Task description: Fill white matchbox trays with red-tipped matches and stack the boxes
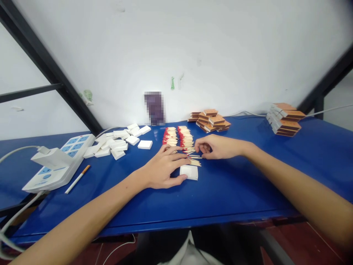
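Left hand (167, 169) spread, thumb by box (190, 173); right hand (213, 147) half-curled at matches (196, 162), hold unclear to me. Careless finger sweep could scatter them.

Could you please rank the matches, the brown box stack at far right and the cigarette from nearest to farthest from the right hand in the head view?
From the right hand:
1. Matches: close by, on its left.
2. Brown box stack: off to its right.
3. Cigarette: far left, beside the power strip.
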Available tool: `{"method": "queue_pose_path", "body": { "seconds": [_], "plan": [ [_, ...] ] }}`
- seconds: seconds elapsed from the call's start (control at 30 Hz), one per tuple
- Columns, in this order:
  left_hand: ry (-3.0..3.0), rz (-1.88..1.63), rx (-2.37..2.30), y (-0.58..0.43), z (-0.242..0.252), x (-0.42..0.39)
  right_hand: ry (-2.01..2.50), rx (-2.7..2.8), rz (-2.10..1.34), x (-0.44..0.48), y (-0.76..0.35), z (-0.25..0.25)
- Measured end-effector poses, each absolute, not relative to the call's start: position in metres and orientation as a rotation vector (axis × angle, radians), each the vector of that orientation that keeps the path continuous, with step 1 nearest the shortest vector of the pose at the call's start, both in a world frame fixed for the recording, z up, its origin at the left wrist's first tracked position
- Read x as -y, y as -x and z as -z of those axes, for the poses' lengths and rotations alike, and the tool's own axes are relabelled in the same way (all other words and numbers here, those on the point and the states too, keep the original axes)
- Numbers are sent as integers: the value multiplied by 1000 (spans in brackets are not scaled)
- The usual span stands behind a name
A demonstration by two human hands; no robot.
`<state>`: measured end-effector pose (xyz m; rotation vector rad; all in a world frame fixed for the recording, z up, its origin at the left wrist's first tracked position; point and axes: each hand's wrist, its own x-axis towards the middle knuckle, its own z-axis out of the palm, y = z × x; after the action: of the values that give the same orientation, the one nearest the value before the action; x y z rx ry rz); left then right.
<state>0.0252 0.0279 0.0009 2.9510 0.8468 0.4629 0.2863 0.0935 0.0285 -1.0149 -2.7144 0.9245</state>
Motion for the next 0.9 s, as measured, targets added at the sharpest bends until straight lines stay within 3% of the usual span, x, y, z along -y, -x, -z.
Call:
{"method": "queue_pose_path", "body": {
  "seconds": [0.9],
  "plan": [
    [-2903, -484, -806, -23, -1, -29, 1001, 2699, -997, -98, -287, -22]
  ]
}}
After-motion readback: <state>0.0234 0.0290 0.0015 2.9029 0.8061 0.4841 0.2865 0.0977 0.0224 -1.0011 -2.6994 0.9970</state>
